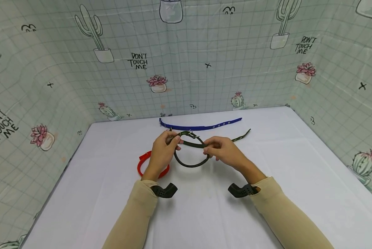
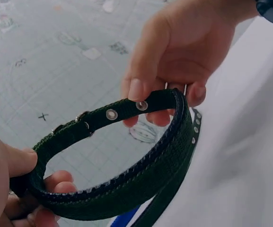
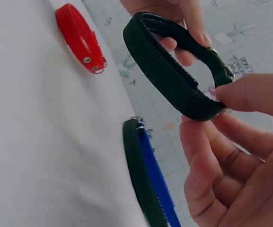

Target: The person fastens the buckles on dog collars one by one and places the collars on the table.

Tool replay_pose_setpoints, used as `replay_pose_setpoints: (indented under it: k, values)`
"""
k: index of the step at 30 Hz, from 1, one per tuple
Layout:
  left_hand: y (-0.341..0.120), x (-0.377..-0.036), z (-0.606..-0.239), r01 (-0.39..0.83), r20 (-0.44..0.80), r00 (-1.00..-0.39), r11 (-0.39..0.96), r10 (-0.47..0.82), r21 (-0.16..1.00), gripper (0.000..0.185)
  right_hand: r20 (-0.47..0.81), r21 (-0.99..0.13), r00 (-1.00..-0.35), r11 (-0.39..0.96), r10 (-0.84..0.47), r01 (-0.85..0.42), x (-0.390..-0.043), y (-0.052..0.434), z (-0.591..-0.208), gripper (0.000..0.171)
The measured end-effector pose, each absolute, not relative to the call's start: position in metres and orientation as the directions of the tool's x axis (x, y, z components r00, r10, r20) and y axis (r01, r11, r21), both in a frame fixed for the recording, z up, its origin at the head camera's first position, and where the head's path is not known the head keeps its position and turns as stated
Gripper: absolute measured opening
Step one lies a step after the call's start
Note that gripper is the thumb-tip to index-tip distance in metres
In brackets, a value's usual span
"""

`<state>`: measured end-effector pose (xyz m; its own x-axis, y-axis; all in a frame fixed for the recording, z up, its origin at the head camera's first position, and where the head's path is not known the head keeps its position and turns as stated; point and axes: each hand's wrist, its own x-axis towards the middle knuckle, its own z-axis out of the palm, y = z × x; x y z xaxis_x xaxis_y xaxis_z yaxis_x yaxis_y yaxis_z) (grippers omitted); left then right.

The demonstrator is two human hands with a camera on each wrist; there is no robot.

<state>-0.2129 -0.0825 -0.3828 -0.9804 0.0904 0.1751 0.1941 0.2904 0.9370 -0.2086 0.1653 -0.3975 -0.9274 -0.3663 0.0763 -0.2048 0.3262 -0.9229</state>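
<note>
Above white table (image 1: 210,218), left hand (image 1: 164,149), right hand (image 1: 224,150), both pinching green collar (image 2: 122,193)

On the pale green, grid-printed cloth backdrop (image 1: 186,45) around the scene, we read "DON'T TOUCH ME" three times in black capitals: a large lettering (image 1: 0,124) at far left, a smaller copy (image 1: 139,61) left of centre, a third copy (image 1: 306,45) at upper right. We also see black X marks (image 1: 208,65).

On table (image 1: 201,214): second collar (image 1: 144,156) left of held collar (image 2: 111,200), two straps (image 1: 198,128) behind.
</note>
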Motion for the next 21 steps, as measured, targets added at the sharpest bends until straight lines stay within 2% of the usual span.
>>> replay_pose_setpoints:
  k: [7,13,17,21]
  values:
    - [-0.084,-0.212,-0.388,0.111,0.088,-0.993,0.409,0.075,0.906,0.025,0.029,-0.925,-0.939,0.347,-0.342,-0.155,-0.212,0.158,-0.408,0.035]
    - [-0.09,-0.21,-0.397,0.116,0.084,-0.993,0.578,0.082,0.808,0.025,-0.038,-0.908,-0.945,0.406,-0.324,-0.102,-0.216,0.149,-0.415,0.031]
    - [-0.093,-0.211,-0.399,0.118,0.093,-0.993,0.656,0.073,0.745,0.021,-0.047,-0.889,-0.949,0.447,-0.311,-0.102,-0.223,0.144,-0.417,0.026]
    - [-0.095,-0.213,-0.4,0.079,0.042,-0.997,0.709,0.07,0.701,0.021,-0.044,-0.847,-0.948,0.514,-0.316,-0.133,-0.229,0.14,-0.417,0.021]
